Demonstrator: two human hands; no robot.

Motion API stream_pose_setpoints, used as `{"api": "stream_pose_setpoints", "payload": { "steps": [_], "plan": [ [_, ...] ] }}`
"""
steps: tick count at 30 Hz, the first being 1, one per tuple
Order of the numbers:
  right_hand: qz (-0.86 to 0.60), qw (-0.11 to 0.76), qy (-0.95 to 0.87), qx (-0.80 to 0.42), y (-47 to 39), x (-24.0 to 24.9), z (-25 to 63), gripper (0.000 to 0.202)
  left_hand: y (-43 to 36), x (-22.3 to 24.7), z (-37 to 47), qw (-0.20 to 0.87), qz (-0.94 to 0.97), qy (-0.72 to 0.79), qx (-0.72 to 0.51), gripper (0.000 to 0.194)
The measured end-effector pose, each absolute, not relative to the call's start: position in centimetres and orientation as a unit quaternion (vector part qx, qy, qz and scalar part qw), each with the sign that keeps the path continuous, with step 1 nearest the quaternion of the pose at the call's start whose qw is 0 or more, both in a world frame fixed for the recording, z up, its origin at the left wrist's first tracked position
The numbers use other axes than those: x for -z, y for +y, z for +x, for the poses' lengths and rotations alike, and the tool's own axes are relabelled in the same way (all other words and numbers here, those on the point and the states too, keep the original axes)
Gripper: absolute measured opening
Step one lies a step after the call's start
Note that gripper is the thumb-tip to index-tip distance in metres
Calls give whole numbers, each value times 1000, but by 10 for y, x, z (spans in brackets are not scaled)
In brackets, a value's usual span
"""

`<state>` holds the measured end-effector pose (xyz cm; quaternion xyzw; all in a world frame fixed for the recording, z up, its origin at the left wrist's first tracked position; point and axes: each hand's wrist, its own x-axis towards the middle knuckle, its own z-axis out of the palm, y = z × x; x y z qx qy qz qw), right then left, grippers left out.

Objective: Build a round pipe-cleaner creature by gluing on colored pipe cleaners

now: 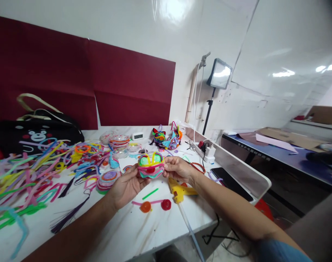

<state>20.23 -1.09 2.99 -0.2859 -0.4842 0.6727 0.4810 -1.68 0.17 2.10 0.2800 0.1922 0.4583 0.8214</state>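
A small colourful pipe-cleaner piece (151, 165), with green rounds, yellow and pink strips and a teal wavy edge, is held up over the white table. My left hand (129, 186) grips its left side from below, palm turned up. On the right side, my right hand (178, 168) pinches its edge between thumb and fingers. Below it lie a green strip (150, 193), an orange coil (145, 207) and a red coil (166, 205) beside a pink strip. A yellow glue gun (179, 191) with a clear glue stick rests under my right forearm.
Loose pipe cleaners (31, 174) cover the left of the table (122, 233). Stacked coiled discs (108, 180) and a purple tassel (70, 216) lie nearer. Finished colourful pieces (167, 138) and a digital clock (137, 136) stand behind. A phone (231, 183) lies right, beside the raised edge.
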Motion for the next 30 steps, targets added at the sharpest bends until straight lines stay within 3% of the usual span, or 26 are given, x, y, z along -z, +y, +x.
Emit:
{"api": "stream_pose_setpoints", "payload": {
  "steps": [16, 30],
  "plan": [
    [-280, 493, -486, -665, -25, -29, 206, 36, 2, -14, -17, 818, 332, 145, -446, 15],
    [-266, 490, -485, -674, -18, -19, 208, 33, 2, -16, -18, 815, 377, 116, -425, 20]
  ]
}}
